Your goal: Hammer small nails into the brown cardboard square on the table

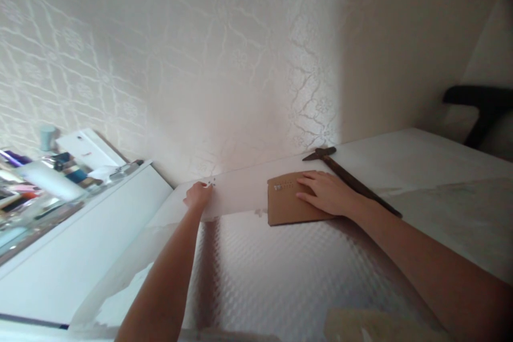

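Observation:
My left hand (197, 195) rests at the back of the white surface, its fingers curled together beside several tiny dark bits (212, 181), possibly small nails. What sits between its fingertips is too small to make out. A flat piece of brown cardboard (288, 208) lies to the right, with rows of little holes or marks and a small shiny spot near its upper left. My right hand (326, 192) lies flat on that cardboard, fingers stretched out. Just behind the right hand is a hammer (356, 184) with a dark head and brown handle, lying on the surface.
A patterned wall (240, 75) rises along the back. On the left, a white cabinet (80, 251) carries assorted clutter, including a white box (90, 149). A textured silvery mat (280, 267) covers the surface's front. A black chair part (479, 99) shows at far right.

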A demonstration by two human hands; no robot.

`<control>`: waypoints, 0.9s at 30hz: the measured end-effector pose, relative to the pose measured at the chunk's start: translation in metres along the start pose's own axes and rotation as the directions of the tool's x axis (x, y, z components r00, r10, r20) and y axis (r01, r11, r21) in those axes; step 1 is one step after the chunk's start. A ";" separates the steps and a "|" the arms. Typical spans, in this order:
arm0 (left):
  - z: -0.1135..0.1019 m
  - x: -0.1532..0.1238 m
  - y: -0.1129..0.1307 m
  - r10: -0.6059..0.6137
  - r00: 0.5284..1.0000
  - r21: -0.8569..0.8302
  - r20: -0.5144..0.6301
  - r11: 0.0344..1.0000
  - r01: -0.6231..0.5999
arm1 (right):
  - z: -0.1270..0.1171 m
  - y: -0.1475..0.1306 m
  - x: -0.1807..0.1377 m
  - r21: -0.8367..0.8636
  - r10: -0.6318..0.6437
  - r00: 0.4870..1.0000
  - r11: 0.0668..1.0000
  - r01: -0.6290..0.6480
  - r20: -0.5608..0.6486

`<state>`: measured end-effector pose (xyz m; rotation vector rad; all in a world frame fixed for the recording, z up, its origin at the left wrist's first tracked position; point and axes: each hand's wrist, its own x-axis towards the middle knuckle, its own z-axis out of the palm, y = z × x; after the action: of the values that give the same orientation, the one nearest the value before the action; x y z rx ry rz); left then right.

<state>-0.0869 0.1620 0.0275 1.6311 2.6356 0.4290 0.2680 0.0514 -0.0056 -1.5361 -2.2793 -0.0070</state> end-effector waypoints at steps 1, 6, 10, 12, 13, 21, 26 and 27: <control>0.002 0.000 0.001 -0.007 1.000 -0.001 0.002 1.000 0.007 | 0.001 0.000 0.000 -0.001 -0.001 1.000 1.000 0.001 -0.005; 0.008 0.002 0.004 -0.018 0.999 0.006 -0.028 1.000 0.019 | 0.004 0.002 0.001 0.005 -0.006 1.000 1.000 0.006 -0.026; 0.009 0.005 0.003 -0.016 0.999 0.010 -0.037 1.000 0.017 | 0.003 0.001 0.000 -0.001 -0.011 1.000 1.000 0.011 -0.023; 0.009 0.005 0.002 -0.006 0.999 0.017 -0.042 1.000 0.006 | 0.001 0.000 0.000 -0.008 -0.012 1.000 1.000 0.012 -0.010; 0.009 0.005 0.002 0.001 0.999 0.021 -0.044 1.000 0.000 | 0.000 0.000 0.000 -0.010 -0.011 1.000 1.000 0.011 -0.005; 0.006 -0.002 0.000 0.039 0.996 0.034 -0.075 0.999 -0.036 | 0.001 0.001 0.000 -0.011 -0.014 1.000 1.000 0.014 -0.014; 0.003 -0.020 0.026 0.153 0.977 -0.068 -0.151 0.984 -0.165 | 0.000 0.000 0.001 -0.017 -0.009 1.000 1.000 0.009 -0.004; 0.002 -0.027 0.035 0.197 0.968 -0.114 -0.158 0.970 -0.216 | 0.000 -0.001 0.001 -0.016 -0.007 1.000 1.000 0.007 0.000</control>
<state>-0.0435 0.1531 0.0301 1.9069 2.4781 0.7371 0.2671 0.0520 -0.0048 -1.5363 -2.2894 -0.0273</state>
